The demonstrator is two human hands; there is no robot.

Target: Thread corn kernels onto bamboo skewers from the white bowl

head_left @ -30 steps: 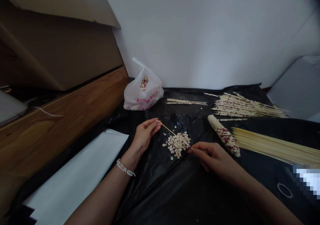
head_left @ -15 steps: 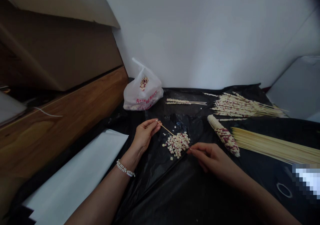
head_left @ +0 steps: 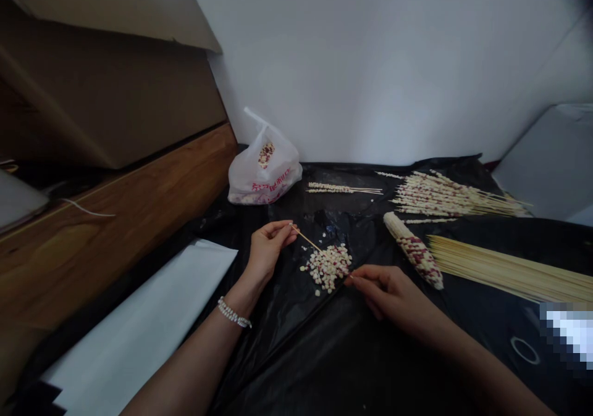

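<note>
My left hand (head_left: 269, 248) is closed in a pinch around the upper end of a thin bamboo skewer (head_left: 306, 238), where a pale kernel shows at the fingertips. The skewer slants down to the right over a pile of white and purple corn kernels (head_left: 330, 269), and its middle blends in with them. At the pile's right edge my right hand (head_left: 386, 289) pinches a pale tip in line with the skewer, seemingly its other end. Right of that hand lies a corn cob (head_left: 414, 252), stripped at its upper end and still bearing kernels below.
Bare bamboo skewers (head_left: 504, 271) lie at the right, below a heap of kernel-threaded skewers (head_left: 435, 195). A few more threaded skewers (head_left: 331, 188) lie behind the pile. A white plastic bag (head_left: 264, 175) stands at the back left, folded white sheet (head_left: 148, 323) nearer. Cardboard box (head_left: 115, 89) at left.
Both hands keep nearly the same place and grip. The whole view has shifted very slightly; no object has visibly moved.
</note>
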